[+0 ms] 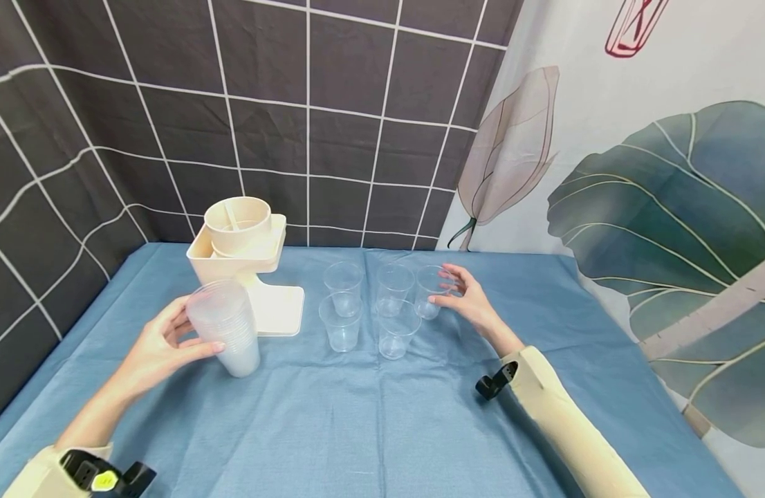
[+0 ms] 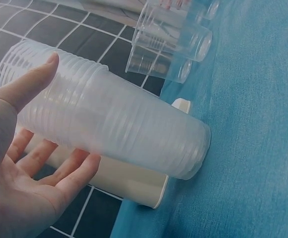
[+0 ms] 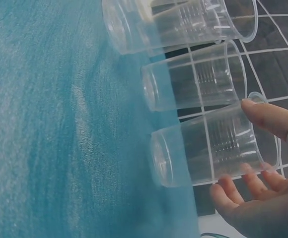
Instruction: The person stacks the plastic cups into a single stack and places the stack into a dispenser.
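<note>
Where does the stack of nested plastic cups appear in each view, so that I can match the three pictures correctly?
Head: left of centre, the stack of nested plastic cups is in the left hand.
Left wrist: large, across the middle and left, slanting down to the right.
Right wrist: I cannot see it there.
Shared landmark: the blue tablecloth, visible in all three.

Left hand is gripping, thumb opposing fingers | right hand is gripping likewise | forearms are slanting behind each grip

The right grip holds a clear cup near its rim, beside more cups on blue cloth
</note>
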Demonstrator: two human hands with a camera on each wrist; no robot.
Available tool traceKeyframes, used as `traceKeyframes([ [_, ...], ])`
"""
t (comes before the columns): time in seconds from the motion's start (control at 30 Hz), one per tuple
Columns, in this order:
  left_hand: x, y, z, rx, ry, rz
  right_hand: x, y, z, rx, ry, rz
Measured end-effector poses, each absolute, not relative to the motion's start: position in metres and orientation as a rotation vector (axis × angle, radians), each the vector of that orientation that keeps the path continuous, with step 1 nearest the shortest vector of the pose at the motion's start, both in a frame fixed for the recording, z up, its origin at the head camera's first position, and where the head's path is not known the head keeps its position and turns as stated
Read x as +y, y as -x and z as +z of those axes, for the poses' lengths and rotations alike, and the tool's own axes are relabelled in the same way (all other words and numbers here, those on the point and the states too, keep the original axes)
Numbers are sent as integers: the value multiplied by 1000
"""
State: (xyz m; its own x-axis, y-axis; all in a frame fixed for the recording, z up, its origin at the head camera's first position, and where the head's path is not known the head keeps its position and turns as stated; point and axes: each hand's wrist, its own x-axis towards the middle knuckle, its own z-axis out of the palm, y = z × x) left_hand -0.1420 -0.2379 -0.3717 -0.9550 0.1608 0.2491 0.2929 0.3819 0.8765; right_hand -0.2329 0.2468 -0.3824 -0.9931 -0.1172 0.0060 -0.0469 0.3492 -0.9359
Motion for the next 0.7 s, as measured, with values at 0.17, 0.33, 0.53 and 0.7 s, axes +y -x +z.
traceKeyframes([
  [0.17, -238, 142, -371, -2517, 408, -1623, 246, 232, -380, 2544, 140, -1760],
  [0.33, -238, 141, -371, -2521, 406, -1620, 246, 230, -375, 2569, 117, -1785],
  [0.53, -238, 142, -372, -2525, 404, -1619, 245, 227, -367, 2611, 121, -1792],
  [0.7, -239, 142, -372, -2535, 400, -1616, 243, 225, -362, 2670, 149, -1773],
])
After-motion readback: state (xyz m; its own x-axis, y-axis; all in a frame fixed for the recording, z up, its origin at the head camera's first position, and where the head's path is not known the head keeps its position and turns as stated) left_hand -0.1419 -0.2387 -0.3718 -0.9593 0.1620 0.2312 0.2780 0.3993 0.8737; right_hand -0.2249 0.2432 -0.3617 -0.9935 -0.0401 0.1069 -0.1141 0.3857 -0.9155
